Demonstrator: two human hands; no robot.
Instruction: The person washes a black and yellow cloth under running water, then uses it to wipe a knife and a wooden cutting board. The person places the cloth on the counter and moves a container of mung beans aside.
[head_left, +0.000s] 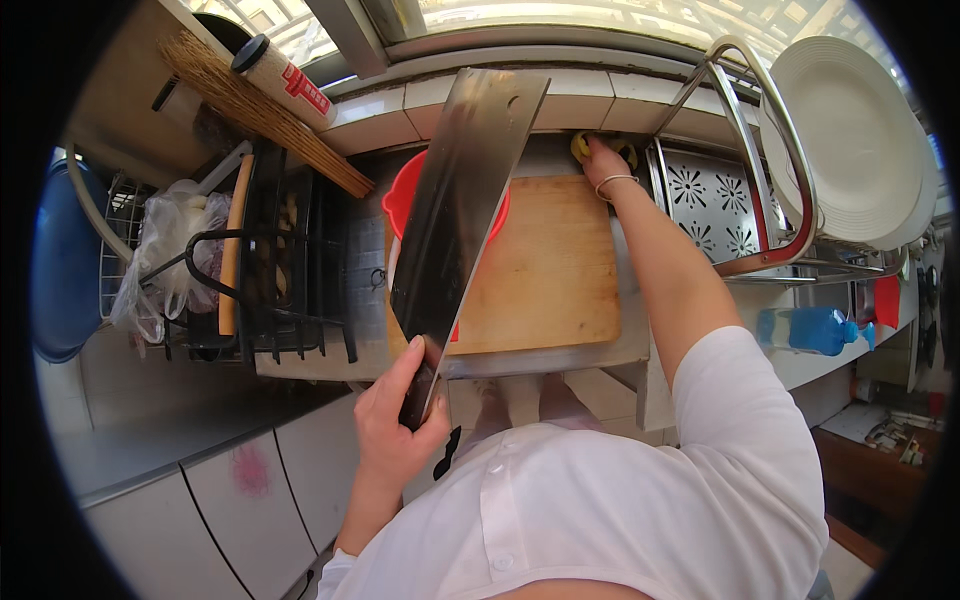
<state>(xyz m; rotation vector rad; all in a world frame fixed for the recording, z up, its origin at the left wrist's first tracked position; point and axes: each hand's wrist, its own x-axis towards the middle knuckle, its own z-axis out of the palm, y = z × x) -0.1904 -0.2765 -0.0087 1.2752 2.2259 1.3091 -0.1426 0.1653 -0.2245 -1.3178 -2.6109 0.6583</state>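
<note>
My left hand (401, 409) grips the dark handle of a cleaver (472, 195). Its broad metal blade points up and away from me, above a wooden cutting board (555, 262). Behind the blade is a red plastic basin (403, 191) at the board's left side, partly hidden. At the back of the counter, my right hand (604, 161) has its fingers on a crumpled yellow cloth (579, 146). Those fingertips are partly hidden, and a bracelet circles the wrist.
A metal dish rack (799, 217) holding white plates (844, 142) stands at right, near a blue pump bottle (814, 330). On the left are a black rack (289, 247), a plastic bag (176, 247), a bundle of thin sticks (262, 112) and a dark-lidded container (285, 79).
</note>
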